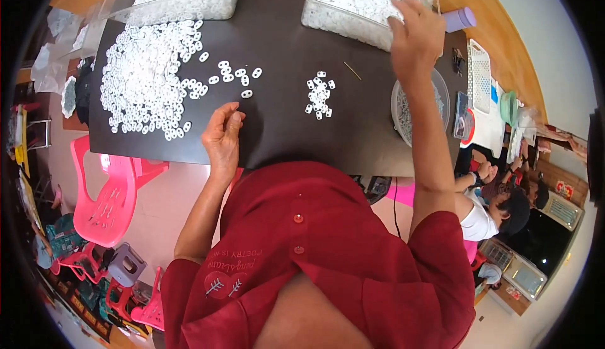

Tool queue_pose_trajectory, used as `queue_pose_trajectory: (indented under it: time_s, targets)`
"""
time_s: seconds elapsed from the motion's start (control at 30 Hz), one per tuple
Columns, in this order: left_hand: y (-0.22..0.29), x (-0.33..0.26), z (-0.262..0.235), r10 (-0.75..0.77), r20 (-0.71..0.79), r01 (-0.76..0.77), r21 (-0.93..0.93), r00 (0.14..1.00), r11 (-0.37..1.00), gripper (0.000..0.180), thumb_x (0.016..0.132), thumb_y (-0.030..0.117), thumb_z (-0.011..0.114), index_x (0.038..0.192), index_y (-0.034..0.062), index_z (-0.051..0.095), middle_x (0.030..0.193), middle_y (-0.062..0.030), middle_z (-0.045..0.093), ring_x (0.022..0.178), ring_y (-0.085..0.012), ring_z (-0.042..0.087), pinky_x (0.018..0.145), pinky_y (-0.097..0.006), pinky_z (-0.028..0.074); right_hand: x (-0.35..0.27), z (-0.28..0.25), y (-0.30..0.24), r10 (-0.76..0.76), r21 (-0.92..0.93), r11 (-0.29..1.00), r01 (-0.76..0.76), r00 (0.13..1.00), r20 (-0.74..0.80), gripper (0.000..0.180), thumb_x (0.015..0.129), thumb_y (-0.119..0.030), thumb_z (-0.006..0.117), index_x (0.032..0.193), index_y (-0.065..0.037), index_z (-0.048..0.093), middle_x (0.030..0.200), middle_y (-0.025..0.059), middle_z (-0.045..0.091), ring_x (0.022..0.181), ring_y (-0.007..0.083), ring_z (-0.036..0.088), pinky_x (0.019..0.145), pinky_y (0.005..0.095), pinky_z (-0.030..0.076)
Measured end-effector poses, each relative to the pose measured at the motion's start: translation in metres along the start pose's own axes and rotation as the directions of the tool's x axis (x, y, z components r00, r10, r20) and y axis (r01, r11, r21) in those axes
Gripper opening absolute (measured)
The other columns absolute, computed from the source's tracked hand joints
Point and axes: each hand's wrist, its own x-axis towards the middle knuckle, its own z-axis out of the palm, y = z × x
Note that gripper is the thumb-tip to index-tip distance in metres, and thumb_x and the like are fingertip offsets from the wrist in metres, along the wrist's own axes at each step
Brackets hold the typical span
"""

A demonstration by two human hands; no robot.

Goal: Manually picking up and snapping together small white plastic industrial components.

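Note:
My left hand (pixel 224 138) rests at the table's near edge, fingers curled in and thumb close to them; whether something small is in them is hidden. Just beyond it lie several loose white oval pieces with two holes (pixel 246 93). A large heap of the same ovals (pixel 145 75) spreads on the left. My right hand (pixel 417 37) is over the right corner of a clear bin (pixel 350 27) of small white pieces, its fingers apart and nothing visible in them. A small cluster of white pieces (pixel 319 95) sits mid-table.
Under my right forearm stands a round clear tub (pixel 403 125) of small grey parts. Another clear bin (pixel 217 7) of white pieces is at the back left. A thin stick (pixel 353 70), a purple bottle (pixel 460 19) and a phone (pixel 461 112) lie rightward. People sit beyond the right edge.

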Motion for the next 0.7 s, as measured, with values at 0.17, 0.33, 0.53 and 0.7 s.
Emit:
queue_pose_trajectory:
  time_s: [0.17, 0.33, 0.53, 0.7]
  targets:
    - [-0.007, 0.004, 0.007, -0.001, 0.017, 0.000, 0.006, 1.000, 1.000, 0.019, 0.089, 0.011, 0.055, 0.104, 0.0007, 0.060, 0.084, -0.0025, 0.062, 0.071, -0.0066, 0.053, 0.062, -0.019, 0.042, -0.083, 0.021, -0.044, -0.061, 0.402, 0.913, -0.070, 0.951, 0.304, 0.020, 0.068, 0.002, 0.059, 0.083, -0.008, 0.065, 0.079, 0.0088, 0.060, 0.070, 0.0269, 0.053, 0.061, 0.0369, 0.042]
    - [0.000, 0.006, 0.025, 0.000, 0.062, -0.005, 0.082, 0.998, 0.997, 0.017, 0.089, 0.009, 0.054, 0.103, 0.0008, 0.061, 0.082, -0.0030, 0.063, 0.069, -0.0068, 0.054, 0.061, -0.019, 0.043, -0.112, 0.052, -0.056, -0.002, 0.343, 0.926, -0.158, 0.907, 0.422, 0.014, 0.064, 0.002, 0.058, 0.073, -0.007, 0.062, 0.068, 0.0088, 0.054, 0.066, 0.0275, 0.050, 0.058, 0.0381, 0.042]
    - [-0.010, 0.011, 0.041, 0.005, 0.118, -0.012, 0.058, 0.993, 0.998, 0.016, 0.087, 0.008, 0.056, 0.101, 0.0006, 0.061, 0.080, -0.0030, 0.062, 0.069, -0.0077, 0.054, 0.062, -0.020, 0.044, -0.118, 0.066, -0.052, -0.051, 0.352, 0.911, -0.216, 0.787, 0.615, 0.007, 0.067, -0.005, 0.063, 0.065, -0.004, 0.057, 0.071, 0.0138, 0.056, 0.070, 0.0295, 0.051, 0.065, 0.0391, 0.041]
    - [0.005, 0.015, 0.052, -0.097, 0.145, 0.091, 0.048, 0.985, 0.995, 0.017, 0.087, 0.009, 0.057, 0.101, 0.0007, 0.061, 0.081, -0.0028, 0.062, 0.069, -0.0074, 0.054, 0.060, -0.020, 0.043, -0.113, 0.048, -0.063, 0.127, 0.484, 0.622, -0.615, 0.690, 0.713, 0.009, 0.073, -0.008, 0.068, 0.074, -0.002, 0.061, 0.068, 0.0059, 0.061, 0.066, 0.0163, 0.056, 0.061, 0.0292, 0.044]
